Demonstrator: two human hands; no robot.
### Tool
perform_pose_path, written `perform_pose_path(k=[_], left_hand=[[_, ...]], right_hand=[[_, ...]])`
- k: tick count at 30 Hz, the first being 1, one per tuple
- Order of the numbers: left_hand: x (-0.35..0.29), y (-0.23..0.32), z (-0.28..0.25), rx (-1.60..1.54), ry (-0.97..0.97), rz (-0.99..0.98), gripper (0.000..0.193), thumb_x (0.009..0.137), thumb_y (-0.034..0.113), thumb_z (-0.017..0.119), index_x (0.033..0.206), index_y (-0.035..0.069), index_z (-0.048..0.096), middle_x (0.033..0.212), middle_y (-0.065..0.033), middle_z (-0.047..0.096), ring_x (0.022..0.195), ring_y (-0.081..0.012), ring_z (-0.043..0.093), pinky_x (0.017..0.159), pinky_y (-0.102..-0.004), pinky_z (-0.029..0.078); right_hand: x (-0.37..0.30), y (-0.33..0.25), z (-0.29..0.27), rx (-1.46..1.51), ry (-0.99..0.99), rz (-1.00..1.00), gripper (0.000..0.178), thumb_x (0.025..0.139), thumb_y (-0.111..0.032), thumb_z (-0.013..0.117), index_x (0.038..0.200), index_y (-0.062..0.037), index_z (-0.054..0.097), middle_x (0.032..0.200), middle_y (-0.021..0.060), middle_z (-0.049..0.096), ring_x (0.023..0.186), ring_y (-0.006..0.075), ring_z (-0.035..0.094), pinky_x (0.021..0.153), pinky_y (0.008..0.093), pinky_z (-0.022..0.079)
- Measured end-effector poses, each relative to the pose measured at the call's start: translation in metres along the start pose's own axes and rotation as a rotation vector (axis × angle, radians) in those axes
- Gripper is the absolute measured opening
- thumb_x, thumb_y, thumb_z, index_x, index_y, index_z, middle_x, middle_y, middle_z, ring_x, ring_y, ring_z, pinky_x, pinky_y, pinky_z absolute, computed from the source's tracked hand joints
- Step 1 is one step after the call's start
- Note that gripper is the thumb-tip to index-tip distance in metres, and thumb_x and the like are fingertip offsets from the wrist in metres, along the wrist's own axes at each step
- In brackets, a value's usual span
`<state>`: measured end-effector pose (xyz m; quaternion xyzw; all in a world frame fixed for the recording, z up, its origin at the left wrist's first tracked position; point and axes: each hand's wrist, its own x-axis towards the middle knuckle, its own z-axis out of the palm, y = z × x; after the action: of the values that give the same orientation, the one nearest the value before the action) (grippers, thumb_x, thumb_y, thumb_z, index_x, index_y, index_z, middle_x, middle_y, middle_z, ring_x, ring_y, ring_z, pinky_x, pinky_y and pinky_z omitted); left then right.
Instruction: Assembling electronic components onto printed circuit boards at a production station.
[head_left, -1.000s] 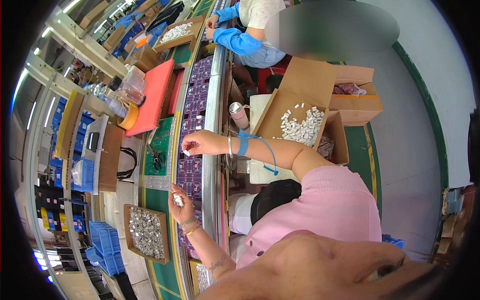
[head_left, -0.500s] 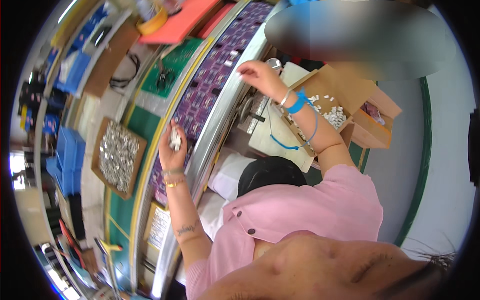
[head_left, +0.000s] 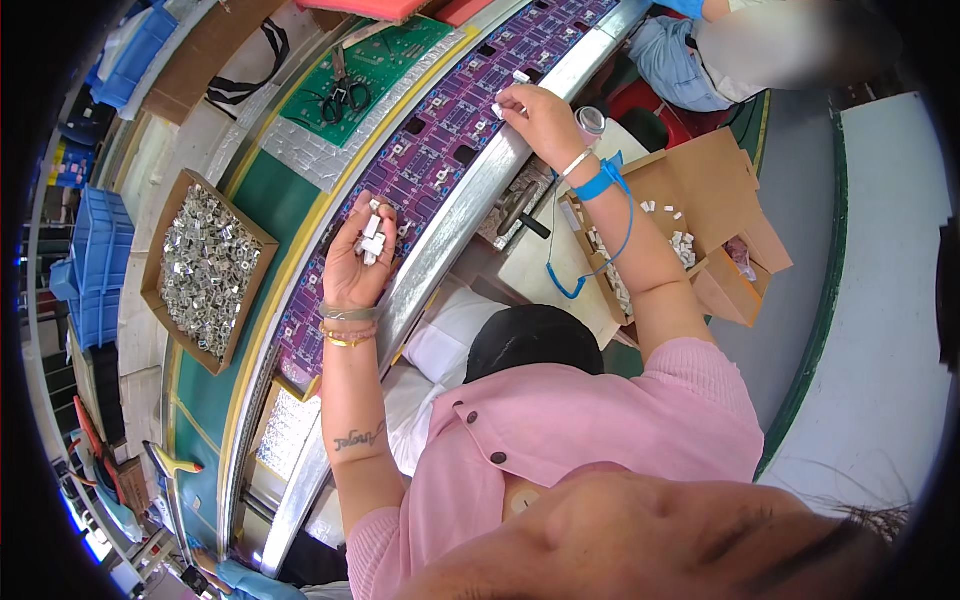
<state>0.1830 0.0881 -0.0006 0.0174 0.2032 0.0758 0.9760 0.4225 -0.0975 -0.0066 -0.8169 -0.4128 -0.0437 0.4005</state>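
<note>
Small white block-shaped components (head_left: 372,243) lie cupped in my left hand (head_left: 350,268), its fingers curled around them over the purple circuit boards (head_left: 420,165). Farther up the same row, my right hand (head_left: 545,122) is pinched at the boards' near edge. A small white component (head_left: 499,110) shows at its fingertips, partly hidden. Another white component (head_left: 521,76) sits on a board just beyond those fingers. A blue wrist strap (head_left: 598,182) with a cord circles my right wrist.
Metal rail (head_left: 460,175) runs between me and the boards. Left of them stands a carton of small metallic parts (head_left: 272,262); scissors (head_left: 345,98) lie on a green board (head_left: 400,60). At my right is a cardboard box (head_left: 715,170) with white components. Another person (head_left: 685,65) is beyond.
My right hand has moved a little right and farther away, its fingers now pinched at the boards. My left hand still cups the white components. The view has shifted.
</note>
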Motion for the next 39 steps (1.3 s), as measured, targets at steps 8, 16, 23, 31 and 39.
perform_pose_path(k=[8,16,23,31,39], left_hand=[[-0.002,-0.003,-0.005,0.02,-0.014,-0.018,0.022,0.088,0.003,0.055,0.111,0.002,0.055,0.109,-0.0114,0.057,0.095,-0.0236,0.057,0.077,-0.0322,0.056],[-0.003,-0.009,-0.002,0.069,0.075,0.063,0.024,0.085,0.001,0.059,0.109,0.001,0.052,0.099,-0.0118,0.059,0.087,-0.0218,0.06,0.076,-0.0298,0.056],[-0.004,-0.009,0.001,0.06,0.014,0.01,0.032,0.088,0.004,0.055,0.119,-0.002,0.049,0.116,-0.017,0.056,0.102,-0.0276,0.058,0.086,-0.0365,0.053],[-0.003,-0.011,0.002,-0.045,-0.038,-0.067,0.037,0.092,0.012,0.047,0.125,-0.005,0.043,0.127,-0.021,0.049,0.116,-0.0351,0.049,0.099,-0.0449,0.044],[0.002,-0.007,-0.008,-0.009,-0.117,-0.079,0.037,0.094,0.021,0.043,0.123,-0.001,0.047,0.112,-0.016,0.057,0.1,-0.0263,0.058,0.086,-0.0408,0.049]], right_hand=[[0.004,-0.004,0.003,-0.011,-0.017,-0.002,0.01,0.077,-0.008,0.063,0.086,-0.0035,0.063,0.081,0.0105,0.063,0.078,0.0284,0.06,0.07,0.0369,0.048],[0.008,-0.003,0.009,-0.135,-0.018,-0.112,0.01,0.076,-0.01,0.064,0.085,-0.0039,0.066,0.08,0.0107,0.06,0.082,0.0304,0.056,0.073,0.0386,0.046],[0.007,-0.005,0.012,-0.152,-0.004,-0.099,0.012,0.075,-0.009,0.065,0.086,-0.0045,0.066,0.08,0.0098,0.06,0.083,0.0296,0.056,0.074,0.0382,0.046],[-0.008,-0.093,0.005,0.096,-0.05,-0.332,0.017,0.073,-0.01,0.067,0.09,-0.0062,0.064,0.087,0.0077,0.06,0.085,0.0274,0.054,0.075,0.0356,0.045],[-0.032,-0.134,0.036,0.201,-0.254,-0.551,0.032,0.067,-0.016,0.073,0.095,-0.0081,0.062,0.092,0.0048,0.057,0.082,0.0251,0.053,0.072,0.0335,0.045]])
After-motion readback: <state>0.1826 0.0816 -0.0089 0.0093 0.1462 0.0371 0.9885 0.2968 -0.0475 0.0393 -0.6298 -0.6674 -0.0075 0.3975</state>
